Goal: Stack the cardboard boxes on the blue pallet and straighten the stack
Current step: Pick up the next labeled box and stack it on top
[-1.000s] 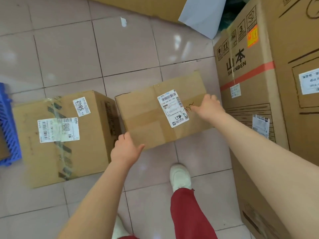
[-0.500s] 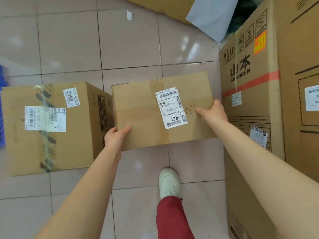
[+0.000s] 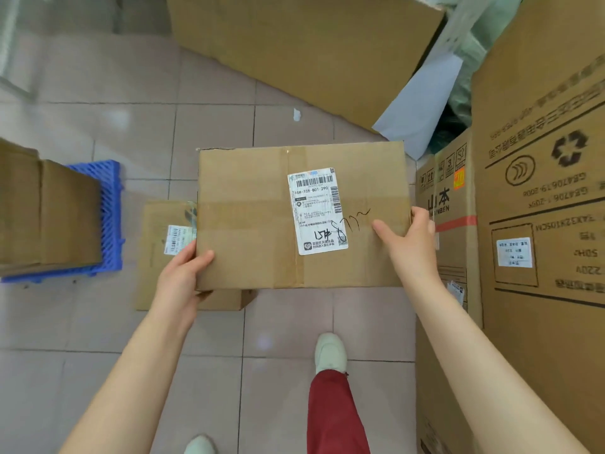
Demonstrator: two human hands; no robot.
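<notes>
A flat brown cardboard box with a white shipping label (image 3: 301, 214) is held off the pale tiled floor (image 3: 131, 132) at the centre of the view, clamped between both hands: the left hand (image 3: 183, 273) is wrapped round the lower left corner, thumb on the top face, and the right hand (image 3: 409, 237) is closed over the right edge with the thumb lying across the top. The blue plastic lattice pallet (image 3: 109, 204) is seen at about nine o'clock, already carrying at least one brown cardboard box (image 3: 49, 211), whose full extent is cut off by the frame. A second, smaller taped cardboard box (image 3: 167, 253) is left on the floor just below and to the left of the carried one, between it and the pallet. The task is therefore judged to be partly done: one box is in transit, another is waiting, and any straightening is yet to come. Open floor is available from ten to twelve o'clock, while the three o'clock side is walled off by tall printed cartons (image 3: 540, 224) very close to the right hand, and a large leaning cardboard sheet (image 3: 301, 50) closes off one o'clock. The floor box would need to be cleared on the way left.
</notes>
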